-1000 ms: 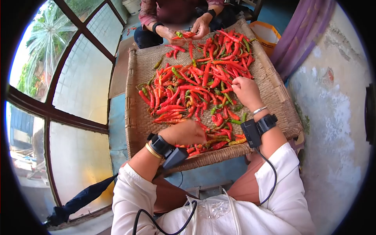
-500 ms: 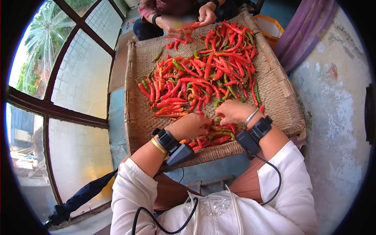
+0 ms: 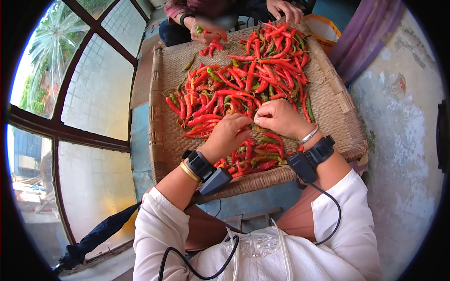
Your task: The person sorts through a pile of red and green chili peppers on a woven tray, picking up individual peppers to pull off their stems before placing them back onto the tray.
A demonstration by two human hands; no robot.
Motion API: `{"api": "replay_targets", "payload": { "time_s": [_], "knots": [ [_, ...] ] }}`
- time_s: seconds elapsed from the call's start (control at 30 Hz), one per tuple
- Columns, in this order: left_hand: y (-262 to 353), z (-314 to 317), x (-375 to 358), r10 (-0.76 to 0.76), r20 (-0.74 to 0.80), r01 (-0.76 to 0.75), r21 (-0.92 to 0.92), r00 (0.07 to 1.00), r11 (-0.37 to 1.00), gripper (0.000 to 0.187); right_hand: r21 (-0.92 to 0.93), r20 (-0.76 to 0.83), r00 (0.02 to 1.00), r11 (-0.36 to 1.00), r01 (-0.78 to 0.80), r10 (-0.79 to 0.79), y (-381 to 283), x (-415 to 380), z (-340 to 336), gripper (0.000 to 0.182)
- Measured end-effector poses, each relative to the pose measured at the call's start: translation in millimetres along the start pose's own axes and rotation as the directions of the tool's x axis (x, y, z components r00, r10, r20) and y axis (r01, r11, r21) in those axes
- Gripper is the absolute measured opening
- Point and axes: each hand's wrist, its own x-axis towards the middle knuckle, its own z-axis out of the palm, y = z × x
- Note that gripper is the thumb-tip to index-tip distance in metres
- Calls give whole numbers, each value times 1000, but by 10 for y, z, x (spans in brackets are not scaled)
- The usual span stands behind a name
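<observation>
Red chili peppers (image 3: 204,121), with some green and orange ones among them, lie heaped on a woven tray (image 3: 328,112). My left hand (image 3: 228,134) and my right hand (image 3: 282,118) are closed, their fingertips nearly meeting above the near part of the heap. Between the pinched fingers is a small brownish-yellow chili pepper (image 3: 257,128), mostly hidden by them. A smaller pile of red and green peppers (image 3: 267,149) lies just below my hands, by the tray's near rim.
Across the tray, another person's hand (image 3: 204,32) holds peppers; their other hand (image 3: 285,10) rests by the far rim. An orange-edged container (image 3: 323,30) stands beyond the far right corner. A window (image 3: 96,103) is at left, a worn wall (image 3: 398,140) at right.
Both my hands have moved up and away from the near pile toward the main heap. The other person's hands have separated, one going right to the tray's far rim.
</observation>
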Motion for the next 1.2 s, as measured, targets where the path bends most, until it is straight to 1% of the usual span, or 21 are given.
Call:
{"api": "replay_targets", "payload": {
  "time_s": [0.07,0.1,0.13,0.17,0.23,0.33,0.4,0.43,0.47,0.53,0.57,0.63,0.67,0.73,0.77,0.8,0.87,0.9,0.97,1.13,1.2],
  "knots": [
    [100,-59,25,-231,158,253,-135,960,958,25,183,30,983,966,-183,181,-62,7,-63,17],
    [117,-74,25,-233,155,254,-137,960,957,25,198,-2,982,963,-184,188,-55,4,-76,18],
    [128,-86,29,-313,171,348,-243,934,906,24,196,0,982,963,-184,188,-59,6,-108,18],
    [142,-101,36,-387,195,432,-343,901,834,24,294,-39,962,923,-247,270,-80,10,-159,19],
    [196,-176,66,-402,172,437,-381,899,815,25,478,-52,907,808,-345,419,-185,16,-259,22],
    [102,-260,65,-386,83,384,-423,919,821,25,485,-47,906,802,-348,421,-165,20,-258,21],
    [-15,-401,36,-488,58,484,-271,871,832,25,527,-41,889,766,-368,456,-96,18,-260,20],
    [-41,-495,29,-530,33,519,-263,848,813,25,571,-32,870,724,-388,492,-56,14,-255,18],
    [-209,-533,-22,-455,-79,442,-140,887,886,25,571,-34,870,724,-387,491,-19,10,-244,18],
    [-256,-716,-25,-478,-162,504,223,863,834,25,679,1,835,612,-405,551,28,1,-231,16],
    [-283,-756,-51,-477,-162,503,223,864,835,25,679,-1,835,613,-404,551,25,2,-223,16],
    [-306,-779,-85,-340,-208,399,470,917,787,23,667,40,867,632,-394,497,-22,9,-168,16],
    [-301,-745,-80,-342,-207,400,470,917,787,23,668,42,866,631,-395,498,-65,12,-148,16],
    [-199,-640,4,-257,-150,283,191,955,940,24,635,129,861,626,-453,492,-180,39,-125,16],
    [-107,-581,39,-293,-27,291,-65,956,955,26,640,157,873,625,-446,462,-224,58,-104,16],
    [-61,-483,33,-341,61,343,-302,938,890,28,643,162,871,620,-450,464,-243,72,-54,16],
    [122,-415,87,-179,116,208,-325,977,923,28,746,185,901,540,-389,393,-287,95,23,16],
    [172,-402,90,-179,117,208,-325,977,923,28,792,199,905,482,-374,375,-329,103,35,15],
    [228,-390,84,-382,290,479,-498,877,723,30,809,166,898,464,-360,407,-371,112,39,15],
    [129,-384,35,-391,296,484,-644,872,593,33,825,65,881,472,-312,468,-336,120,38,14],
    [146,-395,42,-400,278,471,-693,873,545,33,868,26,874,423,-261,486,-284,105,29,15]
  ]
}}
